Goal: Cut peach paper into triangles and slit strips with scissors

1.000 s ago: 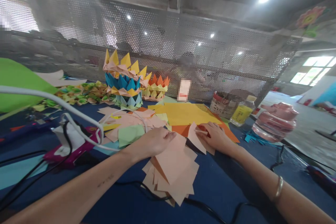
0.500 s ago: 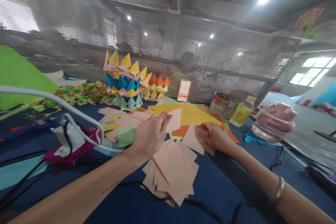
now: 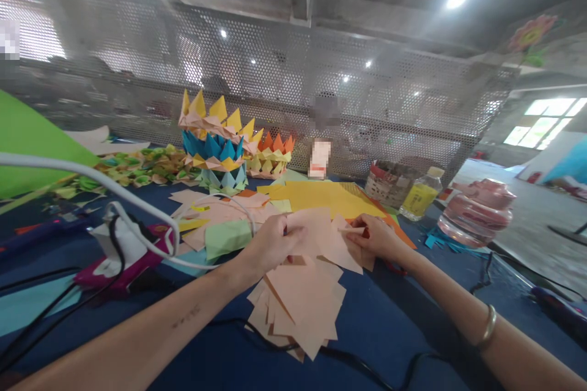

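Note:
My left hand (image 3: 274, 239) is closed, thumb against fingers, on a square sheet of peach paper (image 3: 312, 227) held over the table. In my right hand (image 3: 378, 237) the fingers pinch a narrow piece of peach paper (image 3: 351, 230), seen nearly edge-on. More peach paper (image 3: 343, 253) lies under and beside the right fingers. Closer to me, a fanned stack of peach paper squares (image 3: 305, 305) rests on the dark blue tabletop (image 3: 206, 354). Something red (image 3: 397, 269), partly hidden, shows beneath my right wrist.
Folded paper crowns (image 3: 215, 146) stand at the back left. A pink power strip (image 3: 123, 263) with a white cable (image 3: 151, 238) lies left. Yellow sheets (image 3: 316, 195) are beyond my hands. Rightward stand a woven basket (image 3: 387, 183), a yellow-labelled bottle (image 3: 420, 195) and a pink bottle (image 3: 477, 214).
My left hand has come slightly lower and towards me, and its peach sheet now lies flatter between the hands. My right hand has lifted a narrow peach piece, with its fingers now pinched.

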Tool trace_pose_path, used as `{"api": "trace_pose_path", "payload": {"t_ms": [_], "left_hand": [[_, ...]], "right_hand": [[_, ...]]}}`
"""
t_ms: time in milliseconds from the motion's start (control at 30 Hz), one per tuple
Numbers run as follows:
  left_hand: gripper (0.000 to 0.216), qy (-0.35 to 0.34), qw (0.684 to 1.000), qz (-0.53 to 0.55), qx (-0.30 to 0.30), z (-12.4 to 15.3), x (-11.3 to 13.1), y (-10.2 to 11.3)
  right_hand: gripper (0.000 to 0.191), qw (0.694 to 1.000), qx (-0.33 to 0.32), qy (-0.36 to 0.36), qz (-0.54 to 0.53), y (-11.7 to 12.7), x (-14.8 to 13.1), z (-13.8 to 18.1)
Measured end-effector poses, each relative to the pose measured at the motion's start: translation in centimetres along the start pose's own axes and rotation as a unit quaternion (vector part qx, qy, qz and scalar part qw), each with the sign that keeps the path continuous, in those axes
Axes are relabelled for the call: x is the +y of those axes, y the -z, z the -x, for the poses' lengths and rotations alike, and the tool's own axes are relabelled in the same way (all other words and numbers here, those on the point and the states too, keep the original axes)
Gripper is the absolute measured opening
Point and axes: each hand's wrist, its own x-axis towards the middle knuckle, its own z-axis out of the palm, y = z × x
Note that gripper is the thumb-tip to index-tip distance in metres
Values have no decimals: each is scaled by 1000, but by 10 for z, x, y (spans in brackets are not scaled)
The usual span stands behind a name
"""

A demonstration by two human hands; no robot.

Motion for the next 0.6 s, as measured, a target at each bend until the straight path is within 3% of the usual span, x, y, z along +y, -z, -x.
{"api": "trace_pose_path", "payload": {"t_ms": [167,300,367,467,600], "left_hand": [[17,8,1000,19,10,-3,-4,0],[18,1,994,107,17,1,3,1],[30,-17,986,165,-2,2,5,2],[43,-54,977,202,-33,2,6,2],[50,-64,973,221,-33,1,3,1]], "right_hand": [[42,995,71,-19,-63,6,-8,3],[34,980,143,-15,-137,16,-16,8],[32,954,165,-21,-250,20,-25,14],[30,880,153,-43,-447,21,-42,26],[30,815,105,-55,-567,18,-65,40]]}}
